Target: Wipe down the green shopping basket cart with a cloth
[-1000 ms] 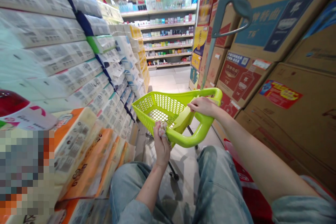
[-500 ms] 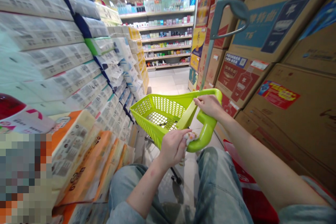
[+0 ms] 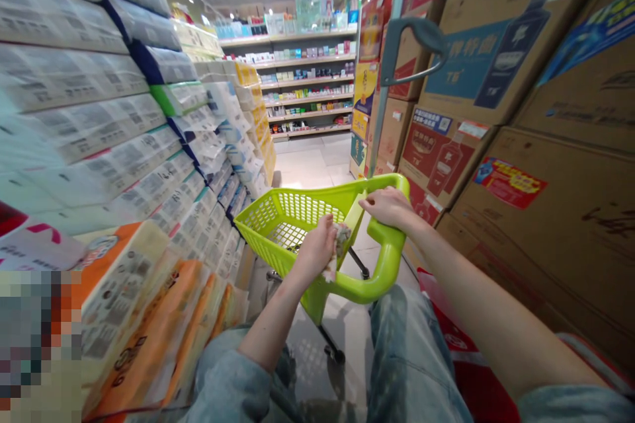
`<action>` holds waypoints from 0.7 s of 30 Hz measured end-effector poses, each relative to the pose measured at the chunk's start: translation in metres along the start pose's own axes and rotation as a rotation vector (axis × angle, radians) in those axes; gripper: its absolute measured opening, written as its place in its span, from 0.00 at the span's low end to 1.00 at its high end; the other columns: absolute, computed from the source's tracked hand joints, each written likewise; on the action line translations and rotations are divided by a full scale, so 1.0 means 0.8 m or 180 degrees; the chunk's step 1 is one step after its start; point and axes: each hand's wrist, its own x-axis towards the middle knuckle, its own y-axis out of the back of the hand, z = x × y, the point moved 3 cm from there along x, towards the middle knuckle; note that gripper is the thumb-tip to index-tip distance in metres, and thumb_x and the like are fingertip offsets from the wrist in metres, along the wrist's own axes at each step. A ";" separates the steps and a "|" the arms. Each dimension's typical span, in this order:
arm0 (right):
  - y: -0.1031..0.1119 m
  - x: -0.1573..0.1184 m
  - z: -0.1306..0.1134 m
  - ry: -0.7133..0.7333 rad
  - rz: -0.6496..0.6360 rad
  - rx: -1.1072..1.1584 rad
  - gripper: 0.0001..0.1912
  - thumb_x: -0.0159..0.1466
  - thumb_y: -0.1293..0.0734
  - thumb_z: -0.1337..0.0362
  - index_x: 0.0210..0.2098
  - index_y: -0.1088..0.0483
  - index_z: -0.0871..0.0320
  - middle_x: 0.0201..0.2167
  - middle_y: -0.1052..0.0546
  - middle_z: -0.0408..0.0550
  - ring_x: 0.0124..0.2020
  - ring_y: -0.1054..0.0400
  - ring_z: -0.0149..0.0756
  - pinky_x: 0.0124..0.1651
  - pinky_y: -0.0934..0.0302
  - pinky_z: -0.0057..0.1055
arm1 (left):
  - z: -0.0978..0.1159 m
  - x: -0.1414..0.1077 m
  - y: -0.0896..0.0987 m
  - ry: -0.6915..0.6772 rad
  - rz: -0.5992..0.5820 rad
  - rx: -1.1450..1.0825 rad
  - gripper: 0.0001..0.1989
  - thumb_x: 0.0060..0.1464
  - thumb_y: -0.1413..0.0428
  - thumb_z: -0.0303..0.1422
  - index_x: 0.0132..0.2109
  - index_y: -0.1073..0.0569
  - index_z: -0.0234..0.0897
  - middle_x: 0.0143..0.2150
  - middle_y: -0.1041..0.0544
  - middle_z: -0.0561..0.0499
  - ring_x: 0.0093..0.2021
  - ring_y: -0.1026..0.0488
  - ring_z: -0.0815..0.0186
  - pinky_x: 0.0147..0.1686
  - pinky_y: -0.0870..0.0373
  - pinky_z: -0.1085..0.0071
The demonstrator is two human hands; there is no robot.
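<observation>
A lime-green plastic shopping cart (image 3: 388, 258) stands in front of me, its perforated basket pointing away. My right hand (image 3: 389, 207) is closed around the right side of the handle frame. In my left hand (image 3: 316, 250) is a crumpled, light patterned cloth (image 3: 341, 238), pressed close to the flat pale-green panel (image 3: 354, 215) at the back of the basket. Part of the cloth hangs below the fingers. The fingertips of this hand are partly hidden behind the cloth.
Stacked tissue packs (image 3: 94, 112) line the left, with orange packs (image 3: 149, 337) nearer me. Cardboard cartons (image 3: 501, 192) rise on the right beside a metal post with a grey handle (image 3: 389, 53). Shelves of small goods (image 3: 310, 69) cross the far end of the tiled floor (image 3: 317, 153).
My left hand has moved with the cloth from the handle's near left corner up and forward to the back panel. My right hand keeps its hold on the frame. The view has shifted slightly.
</observation>
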 end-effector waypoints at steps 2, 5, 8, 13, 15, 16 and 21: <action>0.001 -0.001 -0.002 -0.0007 -0.0001 0.0003 0.28 0.63 0.48 0.47 0.34 0.23 0.56 0.37 0.22 0.54 0.42 0.34 0.43 0.45 0.46 0.34 | 0.007 0.012 -0.005 0.0005 0.0038 0.0074 0.15 0.59 0.55 0.30 0.53 0.40 0.35 0.48 0.26 0.39 0.47 0.27 0.56 0.44 0.32 0.60; 0.002 -0.003 -0.003 -0.0004 0.0020 -0.0014 0.31 0.64 0.50 0.45 0.33 0.23 0.57 0.37 0.23 0.55 0.42 0.34 0.44 0.46 0.45 0.35 | 0.014 0.019 -0.017 -0.0168 -0.0430 0.0299 0.14 0.55 0.50 0.31 0.49 0.41 0.36 0.43 0.25 0.41 0.41 0.25 0.57 0.40 0.31 0.63; 0.004 -0.002 0.000 -0.0004 0.0040 -0.0036 0.33 0.64 0.52 0.44 0.32 0.23 0.57 0.37 0.23 0.56 0.42 0.33 0.44 0.46 0.45 0.35 | 0.011 0.016 -0.027 -0.0525 -0.0782 0.0319 0.16 0.53 0.48 0.31 0.48 0.41 0.37 0.43 0.26 0.42 0.42 0.26 0.59 0.40 0.31 0.65; 0.002 0.019 0.014 -0.0229 -0.0323 0.0246 0.34 0.63 0.52 0.43 0.34 0.24 0.58 0.36 0.22 0.56 0.38 0.29 0.41 0.39 0.41 0.31 | -0.003 0.004 -0.026 -0.1066 -0.0711 -0.0013 0.24 0.55 0.51 0.31 0.58 0.45 0.37 0.50 0.28 0.41 0.50 0.30 0.60 0.49 0.32 0.63; -0.001 0.027 0.018 -0.0308 -0.0501 0.0383 0.35 0.63 0.53 0.43 0.35 0.24 0.59 0.37 0.22 0.56 0.38 0.29 0.42 0.38 0.40 0.32 | -0.007 -0.001 -0.021 -0.1207 -0.0757 -0.0121 0.27 0.55 0.51 0.30 0.61 0.46 0.38 0.52 0.29 0.41 0.55 0.32 0.59 0.52 0.34 0.61; -0.003 0.030 0.018 -0.0318 -0.0565 0.0428 0.35 0.64 0.53 0.43 0.36 0.25 0.60 0.37 0.22 0.57 0.38 0.29 0.43 0.39 0.40 0.33 | -0.009 -0.004 -0.018 -0.1277 -0.0811 -0.0147 0.27 0.55 0.51 0.30 0.62 0.46 0.38 0.53 0.29 0.41 0.57 0.34 0.59 0.54 0.35 0.60; -0.007 0.027 0.014 -0.0488 -0.0400 0.0713 0.38 0.65 0.60 0.44 0.40 0.25 0.58 0.37 0.22 0.56 0.42 0.29 0.43 0.45 0.40 0.37 | -0.006 -0.014 -0.012 -0.1466 -0.1013 -0.0175 0.27 0.56 0.52 0.31 0.62 0.46 0.39 0.54 0.29 0.43 0.60 0.38 0.60 0.58 0.40 0.57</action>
